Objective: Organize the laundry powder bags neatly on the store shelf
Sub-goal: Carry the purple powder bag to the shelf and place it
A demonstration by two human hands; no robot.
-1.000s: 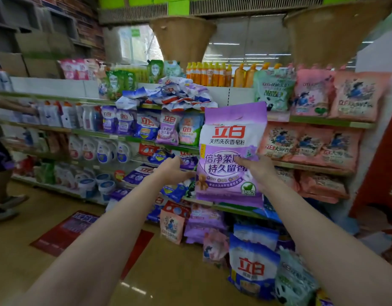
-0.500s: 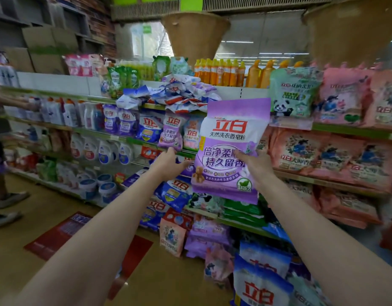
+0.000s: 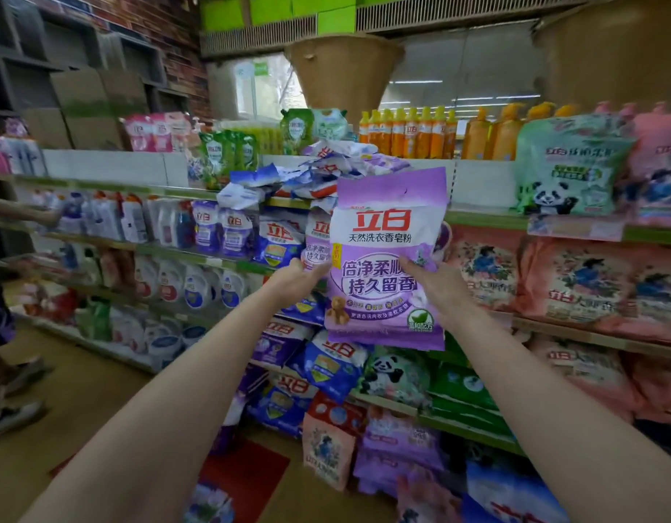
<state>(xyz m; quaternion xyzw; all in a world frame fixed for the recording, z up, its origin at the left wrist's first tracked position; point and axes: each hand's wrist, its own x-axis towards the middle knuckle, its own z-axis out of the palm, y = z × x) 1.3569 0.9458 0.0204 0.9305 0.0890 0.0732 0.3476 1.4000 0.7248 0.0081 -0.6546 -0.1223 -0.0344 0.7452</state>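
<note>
Both hands up at arm's length. Left hand [image 3: 294, 278] grips the purple bag [image 3: 387, 258] by its left edge; right hand [image 3: 435, 281] pinches its right side, thumb on the front. Bag upright, in front of the shelf [image 3: 228, 260], not yet set down.

Risks:
- loose heap of bags [image 3: 318, 175] just above the hands could slide if nudged
- soft bag may slump

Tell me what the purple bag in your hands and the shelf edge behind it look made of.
Purple laundry powder bag: thin plastic film, glossy, judging by its sheen and creases. Shelf edge: probably painted metal, green, flat and straight; too blurred to be sure.
</note>
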